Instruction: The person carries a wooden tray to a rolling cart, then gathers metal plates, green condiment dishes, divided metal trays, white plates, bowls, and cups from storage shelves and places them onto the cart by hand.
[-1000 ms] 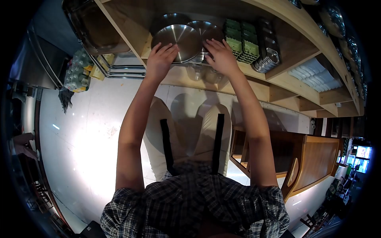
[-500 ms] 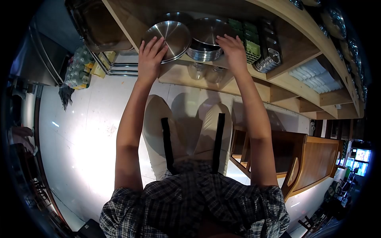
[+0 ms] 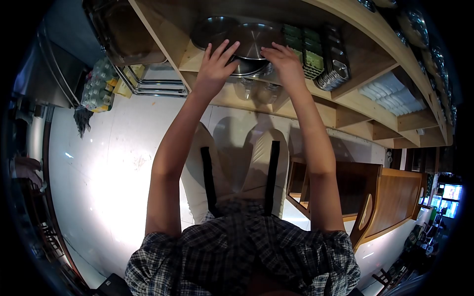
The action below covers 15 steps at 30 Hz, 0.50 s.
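Round shiny metal plates stand in a stack on the wooden shelf, with one plate (image 3: 257, 39) uppermost. My left hand (image 3: 216, 69) is at the left front of this stack, fingers spread, fingertips reaching the top plate's left edge. On the other side, my right hand (image 3: 286, 61) has its fingers extended at the right edge of the plate, seemingly touching it. Neither hand is wrapped round anything. Behind my left fingers lies another round metal plate (image 3: 213, 30), darker and deeper in the shelf. My hands partly hide the lower plates of the stack.
Green square dishes (image 3: 311, 59) and a row of small metal dishes (image 3: 334, 76) sit right of the stack. Glass jars (image 3: 244, 89) stand below. White stacked items (image 3: 395, 93) fill a lower compartment. Bottles (image 3: 98, 84) and a chrome frame (image 3: 158, 89) are at left.
My left hand has moved right, toward the stack. The front-left plate it was touching no longer shows there and appears to have shifted right onto the stack. My right hand moved slightly left.
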Available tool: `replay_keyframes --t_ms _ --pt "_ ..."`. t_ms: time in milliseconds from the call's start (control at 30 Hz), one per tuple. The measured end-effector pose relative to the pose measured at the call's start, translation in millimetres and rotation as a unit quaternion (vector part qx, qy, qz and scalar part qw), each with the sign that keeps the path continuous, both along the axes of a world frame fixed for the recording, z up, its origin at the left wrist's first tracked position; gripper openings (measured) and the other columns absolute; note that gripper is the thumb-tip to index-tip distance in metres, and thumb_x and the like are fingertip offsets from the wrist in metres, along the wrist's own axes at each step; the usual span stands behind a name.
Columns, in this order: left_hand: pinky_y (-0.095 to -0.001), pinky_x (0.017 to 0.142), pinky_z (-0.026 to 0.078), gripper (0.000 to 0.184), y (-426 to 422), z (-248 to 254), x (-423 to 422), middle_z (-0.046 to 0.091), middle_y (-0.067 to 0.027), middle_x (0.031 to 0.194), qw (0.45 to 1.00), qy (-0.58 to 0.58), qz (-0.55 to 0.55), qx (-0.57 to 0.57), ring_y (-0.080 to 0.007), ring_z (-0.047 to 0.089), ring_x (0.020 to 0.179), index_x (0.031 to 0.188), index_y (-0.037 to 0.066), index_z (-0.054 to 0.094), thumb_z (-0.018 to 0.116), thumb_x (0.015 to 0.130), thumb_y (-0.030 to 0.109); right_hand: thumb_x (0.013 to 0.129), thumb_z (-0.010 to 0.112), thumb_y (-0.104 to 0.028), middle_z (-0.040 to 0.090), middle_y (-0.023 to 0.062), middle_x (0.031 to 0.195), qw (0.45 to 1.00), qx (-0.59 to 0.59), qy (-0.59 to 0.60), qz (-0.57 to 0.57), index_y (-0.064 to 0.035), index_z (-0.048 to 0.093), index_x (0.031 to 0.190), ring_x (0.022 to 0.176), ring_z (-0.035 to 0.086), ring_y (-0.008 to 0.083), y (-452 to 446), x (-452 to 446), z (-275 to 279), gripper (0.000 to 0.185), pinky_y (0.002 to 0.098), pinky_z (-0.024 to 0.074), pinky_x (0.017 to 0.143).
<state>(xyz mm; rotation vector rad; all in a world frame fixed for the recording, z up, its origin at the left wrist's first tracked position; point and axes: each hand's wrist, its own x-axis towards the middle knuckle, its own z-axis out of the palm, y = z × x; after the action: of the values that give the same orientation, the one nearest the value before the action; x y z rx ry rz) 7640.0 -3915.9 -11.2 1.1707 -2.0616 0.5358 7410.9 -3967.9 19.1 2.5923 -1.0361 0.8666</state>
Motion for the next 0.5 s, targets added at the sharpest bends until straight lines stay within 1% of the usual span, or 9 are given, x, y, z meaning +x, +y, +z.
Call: replay_keyframes --t_ms 67,133,167,200,267,300,367,467,500 --pt "-0.0555 0.103 0.033 0.015 -5 0 -6 0.049 -0.0064 0.137 1.0 -0.002 -0.01 -0.005 -0.0277 0.046 0.126 0.09 0.009 0.063 0.058 0.076 0.01 0.078 0.053 -0.011 0.063 0.0021 0.118 1.0 0.01 -0.001 0.004 -0.0118 0.065 0.109 0.118 0.053 0.0258 0 -2 -1 0.033 0.0439 0.0384 0.102" --pt "-0.0547 0.103 0.034 0.017 -8 -1 -9 0.05 -0.0062 0.136 1.0 -0.023 -0.009 0.004 -0.0267 0.047 0.126 0.092 0.009 0.062 0.057 0.076 0.009 0.078 0.053 -0.011 0.063 0.0041 0.118 0.999 0.047 -0.004 0.025 -0.0102 0.065 0.11 0.119 0.052 0.027 -2 -4 -4 0.034 0.041 0.0388 0.102" --pt "-0.0539 0.103 0.034 0.019 -9 0 -10 0.051 -0.006 0.135 0.999 -0.045 -0.007 0.013 -0.0256 0.047 0.125 0.094 0.008 0.061 0.056 0.076 0.009 0.078 0.053 -0.011 0.063 0.0041 0.118 0.999 0.047 -0.004 0.023 -0.0102 0.065 0.11 0.119 0.052 0.027 -2 -6 -6 0.034 0.041 0.0388 0.102" --pt "-0.0539 0.103 0.034 0.019 -11 -3 -11 0.051 -0.006 0.135 0.999 -0.045 -0.008 0.013 -0.0256 0.047 0.125 0.094 0.008 0.061 0.056 0.076 0.009 0.08 0.052 -0.011 0.063 0.0025 0.119 0.997 0.073 -0.012 0.031 -0.012 0.064 0.111 0.119 0.052 0.0257 -2 -6 -7 0.034 0.043 0.038 0.103" --pt "-0.0523 0.103 0.035 0.029 -18 -10 -11 0.054 -0.0053 0.13 0.999 -0.004 -0.032 0.004 -0.0229 0.051 0.122 0.107 0.007 0.058 0.055 0.077 0.007 0.081 0.051 -0.01 0.062 0.001 0.12 0.994 0.098 -0.02 0.038 -0.0139 0.064 0.113 0.12 0.051 0.0244 -2 -7 -11 0.034 0.0449 0.0372 0.103" --pt "-0.0523 0.103 0.035 0.029 -19 -10 -12 0.054 -0.0053 0.13 0.999 -0.005 -0.034 0.004 -0.0229 0.051 0.122 0.107 0.007 0.058 0.055 0.077 0.007 0.081 0.053 -0.008 0.062 0.0016 0.12 0.993 0.107 -0.018 0.046 -0.0133 0.064 0.113 0.12 0.051 0.0245 -2 -7 -11 0.035 0.0451 0.0367 0.104" --pt "-0.0503 0.104 0.034 0.04 -18 -8 -13 0.058 -0.0047 0.123 0.999 0.002 -0.034 -0.009 -0.0216 0.053 0.117 0.118 0.006 0.055 0.054 0.078 0.006 0.08 0.054 -0.006 0.061 0.0023 0.121 0.992 0.115 -0.015 0.054 -0.0128 0.063 0.114 0.121 0.051 0.0246 -1 -6 -11 0.036 0.0453 0.0362 0.104" --pt "-0.049 0.104 0.034 0.045 -19 -10 -13 0.059 -0.0048 0.119 1.0 -0.012 -0.021 -0.01 -0.021 0.055 0.114 0.123 0.008 0.053 0.055 0.078 0.007 0.08 0.056 -0.005 0.061 0.0029 0.122 0.988 0.132 -0.001 0.078 -0.0119 0.064 0.113 0.121 0.051 0.0239 0 -3 -7 0.035 0.0454 0.0351 0.105" --pt "-0.049 0.104 0.034 0.045 -19 -10 -13 0.059 -0.0048 0.119 1.0 -0.013 -0.022 -0.01 -0.021 0.055 0.114 0.123 0.008 0.053 0.055 0.078 0.007 0.082 0.055 -0.005 0.061 0.0024 0.122 0.984 0.155 -0.007 0.085 -0.0117 0.064 0.113 0.121 0.051 0.0236 2 -2 -6 0.033 0.0453 0.0348 0.105"
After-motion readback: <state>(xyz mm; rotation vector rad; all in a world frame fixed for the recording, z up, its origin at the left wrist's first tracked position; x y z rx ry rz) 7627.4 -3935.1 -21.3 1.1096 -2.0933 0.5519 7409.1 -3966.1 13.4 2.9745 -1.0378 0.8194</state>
